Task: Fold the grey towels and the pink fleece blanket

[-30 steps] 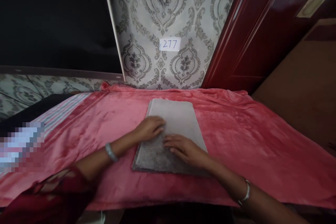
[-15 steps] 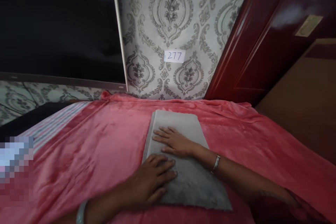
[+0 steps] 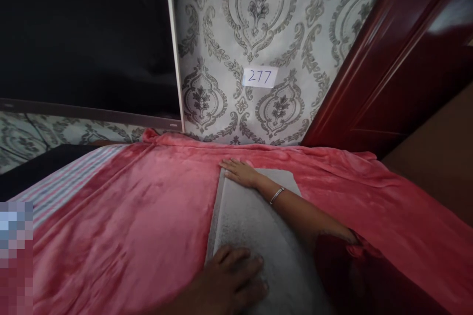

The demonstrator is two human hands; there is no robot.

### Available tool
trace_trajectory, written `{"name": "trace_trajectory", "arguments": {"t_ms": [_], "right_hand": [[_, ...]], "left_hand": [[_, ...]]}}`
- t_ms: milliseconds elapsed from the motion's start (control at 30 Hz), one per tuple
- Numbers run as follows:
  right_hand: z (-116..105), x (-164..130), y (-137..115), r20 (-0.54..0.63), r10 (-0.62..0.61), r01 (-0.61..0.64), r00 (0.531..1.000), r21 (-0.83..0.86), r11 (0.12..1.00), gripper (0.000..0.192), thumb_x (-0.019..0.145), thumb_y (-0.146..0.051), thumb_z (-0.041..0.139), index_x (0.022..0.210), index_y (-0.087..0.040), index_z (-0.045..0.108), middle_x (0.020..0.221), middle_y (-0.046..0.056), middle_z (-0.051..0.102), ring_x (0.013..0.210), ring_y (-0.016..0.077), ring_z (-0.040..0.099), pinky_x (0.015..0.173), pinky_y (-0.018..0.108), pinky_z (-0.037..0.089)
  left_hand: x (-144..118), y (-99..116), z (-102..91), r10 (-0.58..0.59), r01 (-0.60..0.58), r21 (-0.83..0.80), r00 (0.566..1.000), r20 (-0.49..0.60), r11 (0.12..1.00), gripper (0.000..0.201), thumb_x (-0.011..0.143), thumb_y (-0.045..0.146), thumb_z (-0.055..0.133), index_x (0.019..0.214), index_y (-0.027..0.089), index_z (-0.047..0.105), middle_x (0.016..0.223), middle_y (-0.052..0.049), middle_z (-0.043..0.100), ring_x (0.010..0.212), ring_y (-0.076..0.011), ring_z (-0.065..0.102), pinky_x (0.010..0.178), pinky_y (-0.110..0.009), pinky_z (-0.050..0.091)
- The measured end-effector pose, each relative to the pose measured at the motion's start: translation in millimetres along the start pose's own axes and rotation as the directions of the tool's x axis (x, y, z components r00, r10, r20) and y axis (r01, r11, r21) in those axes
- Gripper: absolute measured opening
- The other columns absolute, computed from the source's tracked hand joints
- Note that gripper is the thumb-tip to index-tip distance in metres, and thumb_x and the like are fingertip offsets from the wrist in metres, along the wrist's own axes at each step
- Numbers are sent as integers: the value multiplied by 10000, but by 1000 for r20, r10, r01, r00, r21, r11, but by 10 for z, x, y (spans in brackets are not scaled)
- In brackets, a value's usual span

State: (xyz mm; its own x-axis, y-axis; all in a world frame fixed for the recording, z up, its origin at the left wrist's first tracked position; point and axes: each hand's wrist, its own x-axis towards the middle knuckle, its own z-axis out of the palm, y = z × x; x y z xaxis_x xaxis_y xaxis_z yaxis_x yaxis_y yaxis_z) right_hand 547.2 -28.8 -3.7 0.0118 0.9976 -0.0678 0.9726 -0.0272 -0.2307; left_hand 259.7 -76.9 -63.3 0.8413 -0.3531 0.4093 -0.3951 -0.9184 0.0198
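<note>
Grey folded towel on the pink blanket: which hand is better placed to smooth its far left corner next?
Right, probably. The right hand lies flat at the far left corner of the grey folded towel; the left hand rests flat on its near end, well short of it.

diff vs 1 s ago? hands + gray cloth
The right hand slid away along the folded gray cloth to its far left corner; the left hand drew back to the near edge. Both stay flat, gripping nothing. Cloth and pink blanket unchanged.

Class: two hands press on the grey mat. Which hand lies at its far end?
The right hand, bangle on its wrist; the left hand presses the near end of the grey mat.
</note>
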Motion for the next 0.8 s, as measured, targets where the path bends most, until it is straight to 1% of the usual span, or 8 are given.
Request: {"name": "trace_trajectory", "arguments": {"t_ms": [200, 300, 400, 467, 600, 633, 700, 800], "right_hand": [[58, 16, 59, -46, -4, 5, 999, 38, 999, 583, 1059, -519, 266, 1598, -298, 249, 1664, 50, 185, 1536, 297, 131, 1212, 612, 114], [61, -1, 49, -43, 2, 0, 999, 45, 999, 587, 1059, -528, 264, 1598, -297, 251, 1665, 46, 185, 1537, 294, 125, 1216, 600, 112], [36, -5, 18, -36, 15, -14, 999, 42, 999, 585, 1063, -518, 266, 1599, -285, 249, 1667, 50, 180, 1538, 288, 117, 1220, 585, 111], [-6, -10, -23, -30, 30, -30, 999, 26, 999, 577, 1068, -493, 270, 1601, -272, 246, 1666, 57, 183, 1539, 277, 119, 1222, 577, 107], [-131, -109, -205, -83, 106, -110, 991, -37, 993, 579, 1064, -463, 308, 1600, -251, 253, 1668, 85, 155, 1538, 301, 111, 1209, 607, 120], [-151, -167, -279, -114, 94, -100, 989, -52, 994, 576, 1063, -456, 314, 1601, -258, 250, 1669, 85, 150, 1538, 305, 108, 1206, 613, 122], [-150, -324, -454, -152, -9, -4, 988, -83, 997, 566, 1063, -441, 324, 1601, -284, 244, 1667, 76, 166, 1539, 294, 110, 1208, 608, 110], [-46, -588, -725, -92, -227, 218, 970, -103, 971, 570, 1057, -458, 357, 1595, -301, 254, 1658, 62, 217, 1541, 269, 111, 1214, 584, 93]], "left_hand": [[6, 29, 78, -4, 11, 76, 997, -81, 997, 392, 984, 394, 519, 1371, 332, 531, 1468, -20, 567, 1236, -257, 557, 974, -385, 450], [25, 25, 22, -13, 14, 42, 999, -33, 999, 443, 963, 417, 552, 1393, 317, 513, 1493, -25, 543, 1255, -266, 544, 978, -396, 454], [45, 28, -125, -33, 36, -65, 999, 43, 997, 539, 920, 456, 589, 1426, 305, 485, 1528, -41, 505, 1293, -300, 516, 1009, -447, 447], [63, 43, -264, -63, 75, -163, 995, 77, 984, 576, 901, 415, 597, 1453, 327, 462, 1533, -46, 498, 1321, -311, 496, 1043, -478, 429], [95, 78, -516, -98, 123, -296, 990, 98, 947, 597, 889, 337, 583, 1471, 344, 447, 1515, -59, 516, 1349, -304, 483, 1087, -505, 408], [97, 82, -552, -95, 119, -313, 991, 89, 942, 590, 886, 337, 582, 1463, 329, 456, 1505, -68, 526, 1348, -301, 486, 1090, -505, 410], [94, 85, -583, -91, 103, -332, 995, 52, 938, 552, 895, 336, 564, 1438, 297, 475, 1484, -85, 543, 1347, -293, 491, 1095, -508, 415], [71, 100, -557, -119, 118, -328, 993, 17, 937, 464, 944, 303, 491, 1407, 280, 493, 1471, -86, 554, 1367, -271, 479, 1112, -508, 412]]}}
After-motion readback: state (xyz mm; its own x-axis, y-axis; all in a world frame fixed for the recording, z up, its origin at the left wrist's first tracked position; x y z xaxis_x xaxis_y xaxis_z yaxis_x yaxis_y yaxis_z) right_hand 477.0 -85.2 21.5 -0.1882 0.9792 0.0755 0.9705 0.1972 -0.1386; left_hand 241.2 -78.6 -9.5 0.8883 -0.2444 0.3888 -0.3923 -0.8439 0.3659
